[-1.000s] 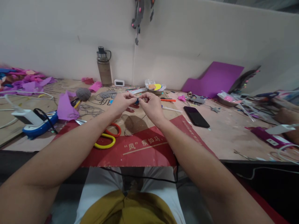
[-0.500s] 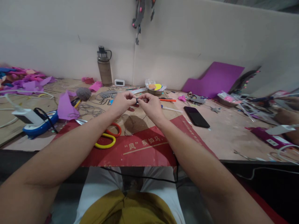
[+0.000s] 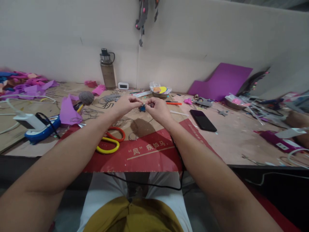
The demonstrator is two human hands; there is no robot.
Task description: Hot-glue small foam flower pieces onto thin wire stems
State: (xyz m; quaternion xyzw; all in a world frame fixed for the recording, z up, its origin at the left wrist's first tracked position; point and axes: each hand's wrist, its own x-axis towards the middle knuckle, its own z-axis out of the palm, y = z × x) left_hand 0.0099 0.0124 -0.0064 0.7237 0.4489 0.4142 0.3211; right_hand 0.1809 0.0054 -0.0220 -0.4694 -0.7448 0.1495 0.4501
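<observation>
Over the cardboard, a small blue piece [image 3: 142, 108], perhaps felt, shows between my hands; its full outline is partly covered by fingers. My right hand [image 3: 158, 109] pinches it from the right. Closed thumb and fingers of my left hand [image 3: 126, 105] meet at its upper left edge. Thin grey thread [image 3: 132, 136] lies looped on the cardboard below. Scissors [image 3: 111, 145] with one red and one yellow handle lie under my left forearm, their blades mostly hidden. Beyond my right hand is an orange pen-like stick [image 3: 174, 103].
Left are a ball of grey yarn [image 3: 86, 97], purple felt [image 3: 70, 109] and a blue power strip [image 3: 42, 130]. A bottle [image 3: 107, 72] stands at the wall. On the right lie a phone [image 3: 202, 120], a grey star [image 3: 222, 112] and another person's hand [image 3: 298, 119].
The small piece has turned so that its blue face shows below my fingertips. My fingers have shifted slightly on it, with the left fingers straighter.
</observation>
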